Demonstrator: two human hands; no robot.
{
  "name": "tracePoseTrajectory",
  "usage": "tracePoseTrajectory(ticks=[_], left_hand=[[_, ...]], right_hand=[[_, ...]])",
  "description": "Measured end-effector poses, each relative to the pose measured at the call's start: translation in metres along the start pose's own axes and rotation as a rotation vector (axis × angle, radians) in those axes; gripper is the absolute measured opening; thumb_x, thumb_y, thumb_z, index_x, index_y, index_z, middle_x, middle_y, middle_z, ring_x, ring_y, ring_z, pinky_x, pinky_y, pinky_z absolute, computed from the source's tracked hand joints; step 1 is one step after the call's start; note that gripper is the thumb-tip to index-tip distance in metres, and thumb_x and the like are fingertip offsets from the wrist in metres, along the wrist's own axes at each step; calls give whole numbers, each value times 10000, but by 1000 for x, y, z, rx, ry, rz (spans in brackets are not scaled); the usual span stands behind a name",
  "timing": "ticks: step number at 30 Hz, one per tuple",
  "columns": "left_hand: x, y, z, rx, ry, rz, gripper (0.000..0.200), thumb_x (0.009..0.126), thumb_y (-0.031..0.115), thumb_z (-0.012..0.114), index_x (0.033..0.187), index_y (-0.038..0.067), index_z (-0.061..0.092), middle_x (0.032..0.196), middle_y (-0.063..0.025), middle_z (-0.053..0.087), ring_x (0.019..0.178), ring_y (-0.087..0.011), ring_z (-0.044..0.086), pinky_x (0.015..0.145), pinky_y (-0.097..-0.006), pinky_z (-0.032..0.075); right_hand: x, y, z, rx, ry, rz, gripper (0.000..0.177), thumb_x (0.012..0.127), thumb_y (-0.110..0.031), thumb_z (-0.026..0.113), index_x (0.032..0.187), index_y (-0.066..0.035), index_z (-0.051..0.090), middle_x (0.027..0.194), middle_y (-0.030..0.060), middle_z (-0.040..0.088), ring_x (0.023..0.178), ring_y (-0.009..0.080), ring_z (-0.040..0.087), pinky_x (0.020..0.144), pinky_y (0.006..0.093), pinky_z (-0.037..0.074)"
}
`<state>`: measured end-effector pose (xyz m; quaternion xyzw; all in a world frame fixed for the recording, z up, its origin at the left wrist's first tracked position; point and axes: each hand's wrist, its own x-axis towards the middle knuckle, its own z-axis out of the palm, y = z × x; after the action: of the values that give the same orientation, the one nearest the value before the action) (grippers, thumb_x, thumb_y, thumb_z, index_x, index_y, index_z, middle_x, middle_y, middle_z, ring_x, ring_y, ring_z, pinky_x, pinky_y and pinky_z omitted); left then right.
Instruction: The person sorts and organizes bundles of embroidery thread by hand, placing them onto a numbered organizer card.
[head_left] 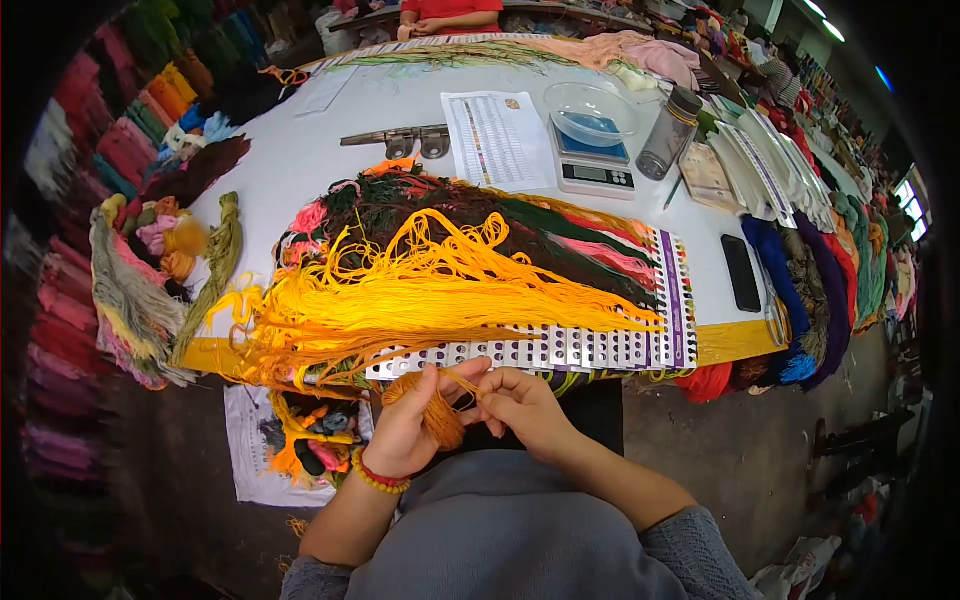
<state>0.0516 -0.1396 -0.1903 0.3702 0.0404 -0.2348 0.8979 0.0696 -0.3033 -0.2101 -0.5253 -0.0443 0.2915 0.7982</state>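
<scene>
My left hand (pixel 405 428), with a beaded bracelet at its wrist, is wrapped round a bundle of orange-brown embroidery thread (pixel 440 425) just off the table's front edge. My right hand (pixel 520 408) is closed in a pinch on strands coming from that same bundle. Beyond both hands, bright yellow thread (pixel 440 300) fans out over white punched thread cards (pixel 600 347) with purple print. Darker brown-gold thread (pixel 390 345) lies along the near side of the yellow. Behind it are dark green, pink and red threads (pixel 600 255).
A digital scale (pixel 596 177) carries a clear bowl (pixel 592 110). Near it are a bottle (pixel 668 135), a printed sheet (pixel 497 140) and a hole punch (pixel 398 140). A phone (pixel 740 273) and scissors (pixel 773 315) lie right. Grey thread skeins (pixel 135 275) hang left. A person in red (pixel 450 15) sits opposite.
</scene>
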Motion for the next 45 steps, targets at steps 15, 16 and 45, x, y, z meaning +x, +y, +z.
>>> tracePoseTrajectory(ticks=[15, 16, 45], left_hand=[[5, -5, 2, 105, 66, 64, 381, 916, 235, 416, 1181, -36, 457, 1156, -103, 512, 982, -152, 509, 803, -273, 428], [4, -5, 4, 130, 99, 69, 339, 910, 208, 429, 1138, -37, 484, 1090, -99, 538, 945, -153, 519, 786, -277, 438], [-28, 11, -25, 153, 223, -166, 247, 894, 252, 457, 1014, 57, 550, 682, 22, 504, 463, -51, 395, 378, -165, 239]], right_hand=[[-1, -1, 2, -293, 61, -171, 57, 828, -65, 546, 854, -15, 540, 793, 37, 593, 616, 39, 528, 532, 173, 407], [-2, -2, 0, -469, 76, -255, 39, 831, -58, 537, 835, -20, 537, 836, 47, 602, 569, 32, 500, 486, 170, 379], [-73, -123, -206, -862, 867, -610, 155, 859, -201, 497, 858, -54, 542, 673, -20, 475, 597, 74, 448, 532, 218, 357]])
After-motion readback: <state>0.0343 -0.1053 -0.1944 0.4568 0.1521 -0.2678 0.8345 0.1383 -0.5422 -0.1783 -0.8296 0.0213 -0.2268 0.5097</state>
